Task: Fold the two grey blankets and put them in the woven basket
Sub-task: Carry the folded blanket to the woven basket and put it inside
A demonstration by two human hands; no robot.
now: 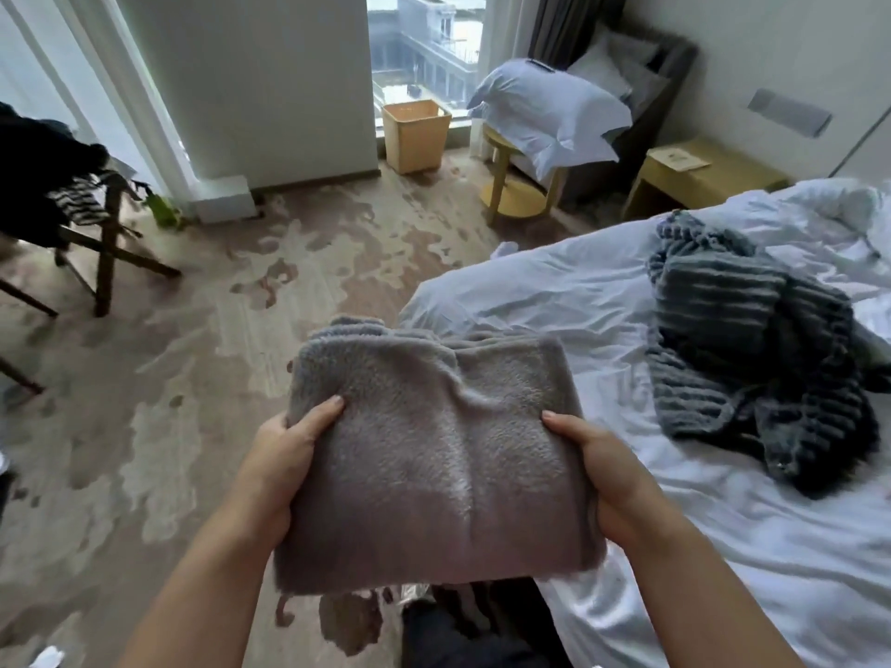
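A folded grey fleece blanket [434, 455] is held in the air in front of me, above the carpet beside the bed. My left hand [284, 455] grips its left edge, thumb on top. My right hand [602, 470] grips its right edge the same way. A second, darker grey ribbed blanket [752, 344] lies crumpled on the white bed [554, 301] to my right. A tan woven basket [417, 135] stands on the floor by the window, far ahead.
A wooden chair with dark clothes [62, 204] stands at the left. A round yellow side table [520, 185] carries a white pillow [549, 118] near the window. A yellow nightstand [708, 178] sits by the bed. Patterned carpet [241, 291] lies between me and the basket.
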